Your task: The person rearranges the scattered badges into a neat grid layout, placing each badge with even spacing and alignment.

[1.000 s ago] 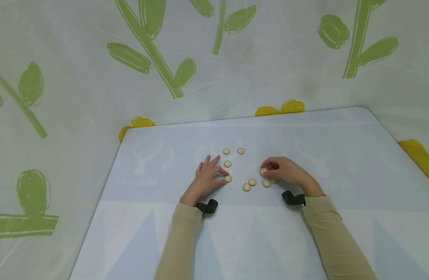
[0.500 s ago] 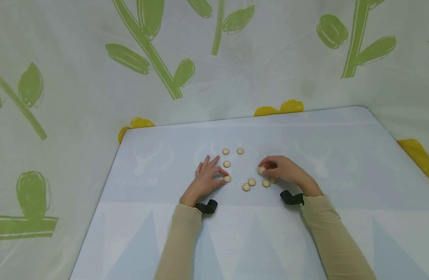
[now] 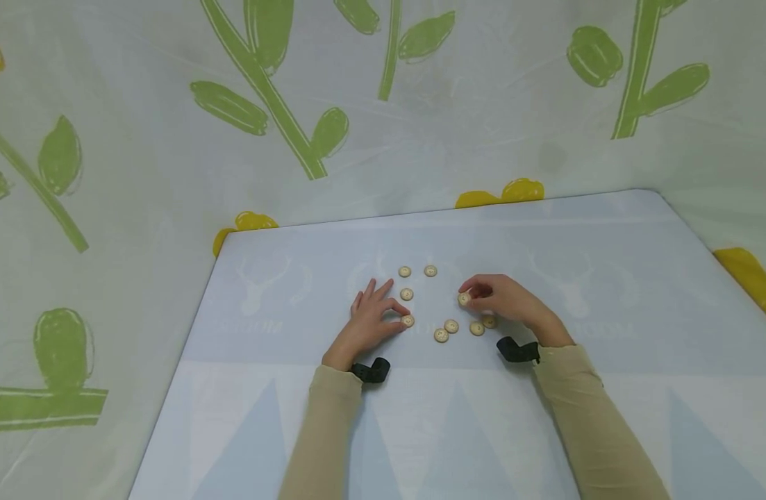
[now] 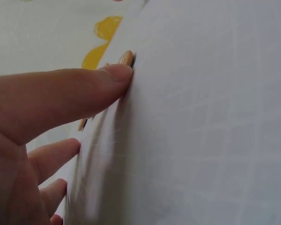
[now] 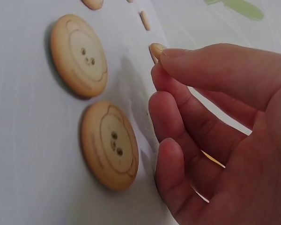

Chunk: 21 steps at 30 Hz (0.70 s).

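My left hand (image 3: 371,323) rests on the table, thumb and index finger pinching a round wooden button (image 3: 408,321) that lies there. Its other fingers are spread; in the left wrist view the thumb tip covers part of that button (image 4: 126,58). My right hand (image 3: 510,302) pinches another wooden button (image 3: 464,298) between thumb and index finger. The right wrist view shows this button (image 5: 156,50) edge-on, the remaining fingers curled below. Beside the right hand lie two loose buttons (image 3: 477,328), large in the right wrist view, with holes and a face-like engraving (image 5: 110,145).
Above the left hand's button, a single button (image 3: 407,294) and two farther ones (image 3: 430,271) form a bent line. Two more buttons (image 3: 442,335) lie between the hands. The pale blue-white table (image 3: 295,430) meets a plant-patterned curtain (image 3: 483,125) at the back.
My right hand has shifted left and slightly away from me with its button, leaving the two loose buttons beside it more exposed. My left hand has stayed in place on its button.
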Each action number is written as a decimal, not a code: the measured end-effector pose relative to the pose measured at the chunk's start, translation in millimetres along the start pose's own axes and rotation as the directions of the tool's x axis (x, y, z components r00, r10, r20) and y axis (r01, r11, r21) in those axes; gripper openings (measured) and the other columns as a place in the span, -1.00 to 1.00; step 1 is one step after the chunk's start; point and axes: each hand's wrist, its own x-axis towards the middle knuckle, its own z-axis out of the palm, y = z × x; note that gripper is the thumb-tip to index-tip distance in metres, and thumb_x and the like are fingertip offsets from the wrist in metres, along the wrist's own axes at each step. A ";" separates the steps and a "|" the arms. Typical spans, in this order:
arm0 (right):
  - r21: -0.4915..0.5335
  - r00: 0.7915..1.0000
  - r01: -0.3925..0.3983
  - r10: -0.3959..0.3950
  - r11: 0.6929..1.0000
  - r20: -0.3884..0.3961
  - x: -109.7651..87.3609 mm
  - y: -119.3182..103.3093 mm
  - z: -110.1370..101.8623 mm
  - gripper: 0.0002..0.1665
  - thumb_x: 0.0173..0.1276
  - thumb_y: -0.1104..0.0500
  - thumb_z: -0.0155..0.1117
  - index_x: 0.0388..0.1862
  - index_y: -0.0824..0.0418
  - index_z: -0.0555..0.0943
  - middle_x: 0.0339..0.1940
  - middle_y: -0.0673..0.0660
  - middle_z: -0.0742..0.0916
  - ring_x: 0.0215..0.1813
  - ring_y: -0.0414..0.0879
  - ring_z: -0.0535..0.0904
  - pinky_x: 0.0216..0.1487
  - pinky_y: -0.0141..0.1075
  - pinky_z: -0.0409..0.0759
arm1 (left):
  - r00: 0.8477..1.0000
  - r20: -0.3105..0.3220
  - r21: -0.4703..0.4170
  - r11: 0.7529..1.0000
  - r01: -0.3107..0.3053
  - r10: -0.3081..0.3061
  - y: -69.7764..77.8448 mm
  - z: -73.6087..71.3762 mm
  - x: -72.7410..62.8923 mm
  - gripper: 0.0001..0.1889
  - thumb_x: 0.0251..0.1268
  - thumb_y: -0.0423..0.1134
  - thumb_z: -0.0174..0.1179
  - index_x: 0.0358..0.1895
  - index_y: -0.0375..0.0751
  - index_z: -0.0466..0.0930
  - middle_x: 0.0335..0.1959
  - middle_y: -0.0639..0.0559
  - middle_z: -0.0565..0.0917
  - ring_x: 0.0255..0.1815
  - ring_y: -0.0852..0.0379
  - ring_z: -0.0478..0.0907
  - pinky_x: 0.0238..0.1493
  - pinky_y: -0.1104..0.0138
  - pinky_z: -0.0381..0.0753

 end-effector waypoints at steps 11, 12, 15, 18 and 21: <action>0.044 1.000 -0.019 0.019 0.999 0.003 7.7 -1.4 4.8 -0.75 0.19 0.17 0.22 -0.12 0.06 0.56 -0.25 0.04 0.61 -0.20 -0.06 0.45 -0.18 -0.23 0.42 | 1.000 0.010 0.004 1.000 0.014 -0.014 -1.3 1.0 -1.6 -0.87 0.06 -0.05 0.23 -0.29 0.17 0.59 0.39 0.07 0.03 0.40 -0.03 -0.34 0.27 0.02 -0.36; 0.046 1.000 -0.022 0.022 0.999 0.001 8.3 -1.5 5.2 -0.75 0.19 0.16 0.23 -0.12 0.06 0.56 -0.25 0.05 0.61 -0.20 -0.06 0.45 -0.19 -0.23 0.42 | 1.000 0.010 0.002 1.000 0.014 -0.014 -1.4 1.3 -1.8 -0.87 0.06 -0.05 0.23 -0.29 0.17 0.59 0.39 0.07 0.03 0.40 -0.02 -0.34 0.27 0.02 -0.36; 0.044 1.000 -0.031 0.031 0.999 -0.004 10.1 -2.1 6.6 -0.76 0.20 0.15 0.22 -0.12 0.05 0.56 -0.25 0.04 0.61 -0.19 -0.05 0.44 -0.18 -0.23 0.42 | 1.000 0.010 -0.005 1.000 0.012 -0.012 -0.8 1.2 -2.4 -0.87 0.05 -0.06 0.24 -0.30 0.16 0.59 0.39 0.06 0.04 0.40 -0.03 -0.34 0.27 0.01 -0.36; 0.037 0.999 -0.045 0.046 0.998 -0.006 12.7 -2.8 7.7 -0.75 0.20 0.13 0.22 -0.11 0.03 0.56 -0.25 0.04 0.60 -0.18 -0.05 0.44 -0.17 -0.24 0.42 | 1.000 0.008 -0.013 1.000 0.013 -0.012 0.4 0.4 -3.0 -0.88 0.05 -0.08 0.25 -0.30 0.16 0.59 0.39 0.06 0.04 0.40 -0.03 -0.34 0.26 0.01 -0.37; 0.028 0.998 -0.063 0.064 0.998 -0.013 15.0 -5.7 7.5 -0.75 0.20 0.13 0.22 -0.11 0.02 0.56 -0.25 0.04 0.60 -0.18 -0.05 0.43 -0.18 -0.25 0.42 | 1.000 0.006 -0.019 1.000 0.016 -0.016 1.7 -0.8 -3.0 -0.88 0.05 -0.08 0.25 -0.31 0.16 0.59 0.39 0.06 0.04 0.40 -0.03 -0.35 0.26 0.01 -0.38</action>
